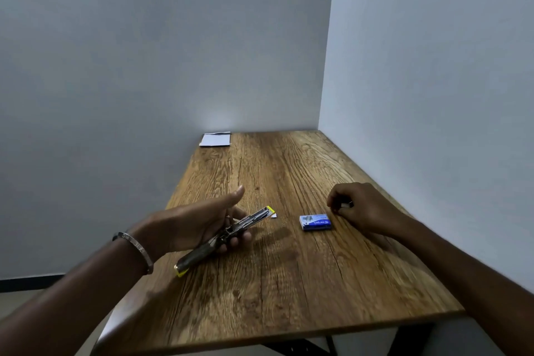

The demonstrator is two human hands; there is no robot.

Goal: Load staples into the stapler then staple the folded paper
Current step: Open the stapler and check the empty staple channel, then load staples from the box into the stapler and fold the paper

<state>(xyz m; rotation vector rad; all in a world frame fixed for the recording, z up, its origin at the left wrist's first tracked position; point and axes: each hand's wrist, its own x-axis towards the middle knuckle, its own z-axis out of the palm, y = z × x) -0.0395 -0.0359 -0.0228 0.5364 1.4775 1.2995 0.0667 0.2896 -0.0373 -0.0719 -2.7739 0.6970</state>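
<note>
My left hand (199,222) holds the stapler (228,235) unfolded flat, just above the table's left side, its yellow-tipped ends pointing far right and near left. The thumb sticks up. A blue staple box (315,222) lies shut on the table to the right of the stapler. Just beyond the box, my right hand (358,208) rests on the table with its fingers curled around a small strip of staples (346,204). The folded white paper (216,139) lies at the far left corner of the table, against the wall.
The wooden table (289,283) stands in a corner, with walls along its far and right sides. A tiny white scrap (274,215) lies by the stapler's far tip. The table's left and near edges are open to the floor.
</note>
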